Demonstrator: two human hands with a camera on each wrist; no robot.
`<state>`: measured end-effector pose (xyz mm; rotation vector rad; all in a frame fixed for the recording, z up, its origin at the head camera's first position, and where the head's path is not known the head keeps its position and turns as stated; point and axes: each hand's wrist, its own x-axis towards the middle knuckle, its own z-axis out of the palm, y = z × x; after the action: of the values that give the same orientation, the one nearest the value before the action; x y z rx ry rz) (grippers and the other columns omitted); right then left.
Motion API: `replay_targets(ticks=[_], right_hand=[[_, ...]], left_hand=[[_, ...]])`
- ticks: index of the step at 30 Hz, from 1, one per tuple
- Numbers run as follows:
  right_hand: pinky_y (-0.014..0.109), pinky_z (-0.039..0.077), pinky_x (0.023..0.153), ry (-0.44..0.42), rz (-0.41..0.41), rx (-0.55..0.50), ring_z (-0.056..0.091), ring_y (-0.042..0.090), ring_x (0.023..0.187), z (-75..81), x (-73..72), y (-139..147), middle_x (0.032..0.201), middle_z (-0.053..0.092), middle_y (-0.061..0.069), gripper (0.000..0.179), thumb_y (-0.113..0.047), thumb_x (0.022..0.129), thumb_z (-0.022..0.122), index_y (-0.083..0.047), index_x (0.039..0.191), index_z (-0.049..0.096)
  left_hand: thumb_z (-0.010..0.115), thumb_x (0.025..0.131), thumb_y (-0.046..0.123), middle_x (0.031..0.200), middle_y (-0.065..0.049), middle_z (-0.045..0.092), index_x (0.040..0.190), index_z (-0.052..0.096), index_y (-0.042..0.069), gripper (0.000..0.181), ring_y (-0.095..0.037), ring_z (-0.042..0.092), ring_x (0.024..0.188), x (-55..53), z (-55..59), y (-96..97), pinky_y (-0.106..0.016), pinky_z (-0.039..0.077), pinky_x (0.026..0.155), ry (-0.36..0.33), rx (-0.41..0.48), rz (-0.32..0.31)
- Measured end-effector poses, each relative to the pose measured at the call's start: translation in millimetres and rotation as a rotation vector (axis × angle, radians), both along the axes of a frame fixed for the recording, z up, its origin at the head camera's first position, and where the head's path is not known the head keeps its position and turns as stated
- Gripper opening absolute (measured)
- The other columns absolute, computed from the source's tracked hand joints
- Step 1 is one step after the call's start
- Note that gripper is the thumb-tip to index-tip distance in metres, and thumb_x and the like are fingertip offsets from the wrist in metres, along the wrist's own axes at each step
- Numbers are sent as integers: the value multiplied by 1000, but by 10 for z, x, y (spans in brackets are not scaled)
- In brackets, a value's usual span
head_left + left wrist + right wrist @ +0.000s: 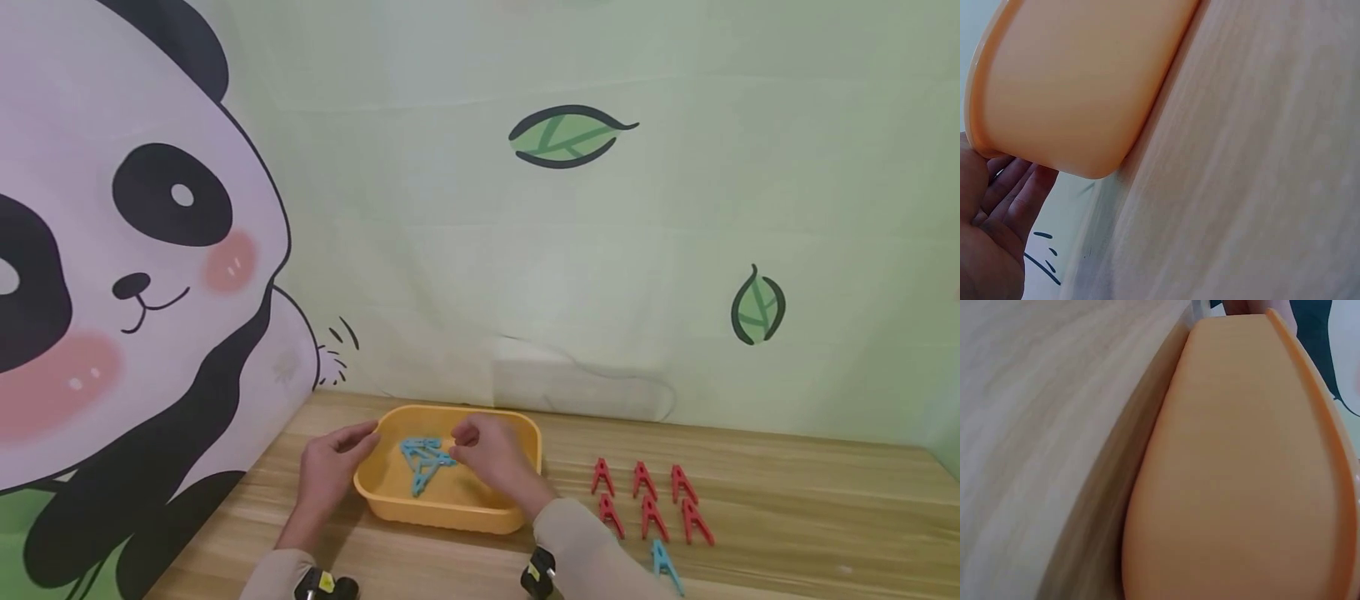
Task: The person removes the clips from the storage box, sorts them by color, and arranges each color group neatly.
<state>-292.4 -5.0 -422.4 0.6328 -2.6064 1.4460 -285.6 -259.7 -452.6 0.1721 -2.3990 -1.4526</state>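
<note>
We see the wood-grain table point(787, 483) carrying everything, with the yellow tub point(442, 514) as our landmark. At the tub's left end, the left hand point(330, 467) holds the rim, thumb over the edge and fingers against the outer wall. The right hand point(491, 454) reaches into the tub with bent fingers, just beside the pegs there; we cannot tell whether it grips one, since the right wrist view gives us mainly the tub's outside.

To the right of the tub we count six red spring clothespins point(678, 477) in two rows of three, and, on their near side, one lone blue clothespin point(659, 550). Inside the tub lies a loose tangle of blue clothespins point(418, 483), too overlapped for us to count.

If the pegs are being laid out from the tub, we judge the red group finished, as no red shows inside, though the right hand and forearm hide part of the floor. The blue group then looks barely begun: one laid out, the tangle left to sort.
</note>
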Motion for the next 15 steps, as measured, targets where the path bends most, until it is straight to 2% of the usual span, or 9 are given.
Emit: replay_targets(ticks=[4, 7, 10, 15], right_hand=[[37, 60, 81, -6, 13, 7, 71, 26, 89, -62, -42, -83, 93, 74, 8, 16, 2, 90, 82, 5, 102, 73], [40, 60, 84, -22, 19, 26, 70, 27, 92, -90, -67, -117, 96, 73, 10, 17, 2, 90, 82, 5, 103, 72], [42, 59, 86, -34, 17, 64, 69, 28, 94, -95, -81, -140, 98, 74, 12, 17, 1, 89, 83, 4, 103, 73], [42, 59, 86, -30, 62, 151, 67, 26, 93, -111, -104, -186, 100, 74, 13, 20, 1, 88, 83, 5, 105, 74]], left_hand=[[76, 101, 18, 127, -16, 74, 126, 76, 2, 30, -33, 68, 122, -1, -8, 5, -38, 55, 102, 6, 14, -2], [76, 101, 16, 125, -16, 75, 126, 76, 1, 29, -32, 69, 121, -7, -15, 5, -22, 56, 94, 17, 26, -8], [77, 100, 15, 123, -16, 76, 125, 77, 0, 29, -31, 70, 119, -16, -18, 3, -9, 51, 84, 30, 32, -12], [77, 100, 15, 123, -16, 76, 126, 76, 0, 29, -31, 70, 119, -21, -22, -11, -7, 49, 82, 36, 35, -11]])
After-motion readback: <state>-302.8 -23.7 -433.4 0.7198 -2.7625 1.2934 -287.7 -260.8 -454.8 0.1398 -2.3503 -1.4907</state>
